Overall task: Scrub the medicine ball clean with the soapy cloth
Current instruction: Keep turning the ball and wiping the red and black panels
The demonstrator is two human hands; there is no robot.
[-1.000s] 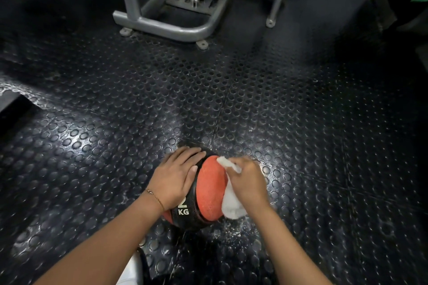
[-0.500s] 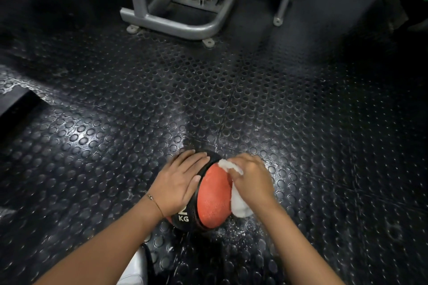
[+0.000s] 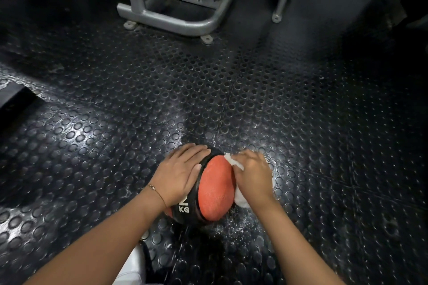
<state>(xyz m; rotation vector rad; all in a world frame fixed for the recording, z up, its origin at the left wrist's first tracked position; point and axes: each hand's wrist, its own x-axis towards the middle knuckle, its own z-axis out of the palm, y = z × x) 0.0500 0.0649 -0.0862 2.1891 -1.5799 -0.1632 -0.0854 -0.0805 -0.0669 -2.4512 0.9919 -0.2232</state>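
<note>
The medicine ball (image 3: 214, 188) — red with a black band — sits on the studded floor (image 3: 92, 146). The left hand (image 3: 179, 174) lies flat on it, fingers pressed together. The right hand (image 3: 253, 177) seems closed around the white cloth (image 3: 234, 162), its fingers partly hidden. Beyond the fingertips stands a grey machine frame (image 3: 176, 23) — well apart.

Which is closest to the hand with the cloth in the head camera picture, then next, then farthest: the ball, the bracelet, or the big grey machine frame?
From the right hand:
1. Medicine ball: touching, just left of the hand, under the cloth.
2. Bracelet: on the left wrist, across the ball.
3. Grey machine frame: far off, at the top of the floor.
</note>
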